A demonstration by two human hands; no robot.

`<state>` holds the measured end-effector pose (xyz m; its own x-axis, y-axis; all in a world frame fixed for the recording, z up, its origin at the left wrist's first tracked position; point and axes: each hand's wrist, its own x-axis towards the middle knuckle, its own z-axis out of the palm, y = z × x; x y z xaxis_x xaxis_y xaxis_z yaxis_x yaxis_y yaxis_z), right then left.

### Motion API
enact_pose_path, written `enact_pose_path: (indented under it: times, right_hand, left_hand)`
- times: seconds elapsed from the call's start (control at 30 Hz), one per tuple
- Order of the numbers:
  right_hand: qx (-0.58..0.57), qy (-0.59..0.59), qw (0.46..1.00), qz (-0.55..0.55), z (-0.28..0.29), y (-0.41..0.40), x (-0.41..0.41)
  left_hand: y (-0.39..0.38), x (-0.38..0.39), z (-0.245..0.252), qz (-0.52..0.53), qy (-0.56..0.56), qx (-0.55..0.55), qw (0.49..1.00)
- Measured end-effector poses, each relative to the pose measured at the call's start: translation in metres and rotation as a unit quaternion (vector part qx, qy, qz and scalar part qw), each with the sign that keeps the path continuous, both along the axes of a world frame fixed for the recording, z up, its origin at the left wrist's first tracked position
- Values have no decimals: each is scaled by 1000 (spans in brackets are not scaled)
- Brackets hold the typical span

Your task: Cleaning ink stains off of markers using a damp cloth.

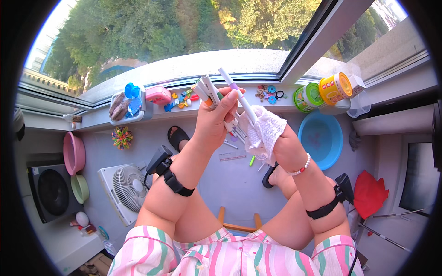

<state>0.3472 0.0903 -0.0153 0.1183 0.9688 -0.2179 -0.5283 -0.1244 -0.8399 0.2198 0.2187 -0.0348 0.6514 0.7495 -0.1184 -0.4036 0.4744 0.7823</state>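
My left hand (215, 126) grips several white markers (207, 88) with green, orange and grey parts. Its thumb and finger also pinch a white marker with a purple band (246, 105). A crumpled white textured cloth (264, 129) wraps the lower end of that marker. Under the cloth is my right hand (291, 150), its fingers mostly hidden as they hold it. Beyond and below the hands, more white pens (238, 132) are partly covered. A clear ruler (232, 156) and a bright green marker cap (252, 160) lie lower down.
Toys, a pink box (158, 95) and a grey tub (146, 112) line the windowsill. Green and yellow tubs (335, 88) stand at its right. A blue basin (329, 138) is on the floor at right; a white fan (119, 186) and a pink basin (74, 151) are left.
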Motion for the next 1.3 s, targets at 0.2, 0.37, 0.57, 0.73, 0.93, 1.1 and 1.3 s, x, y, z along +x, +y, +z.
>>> enact_pose_path:
  times: [0.2,0.37,0.57,0.73,0.93,1.1,1.3]
  right_hand:
    - [-34,19,999,-25,-7,-2,0]
    - [-41,26,998,-51,-6,-6,9]
    - [-37,-69,994,-75,-9,-4,20]
    - [3,-62,991,-120,7,4,20]
    - [38,-81,991,-103,6,4,12]
    - [58,-255,956,-130,-16,0,15]
    - [20,-22,991,-131,1,4,11]
  left_hand:
    - [-3,5,-2,-1,4,-22,1000]
    - [-6,4,-2,-38,6,-41,998]
    - [-4,1,-4,-57,-20,-45,997]
    - [-8,-4,-8,-157,-16,-53,986]
    - [-27,0,-4,-225,50,-51,972]
    - [-30,3,-7,-247,30,-45,968]
    - [-38,5,-5,-233,9,-80,969]
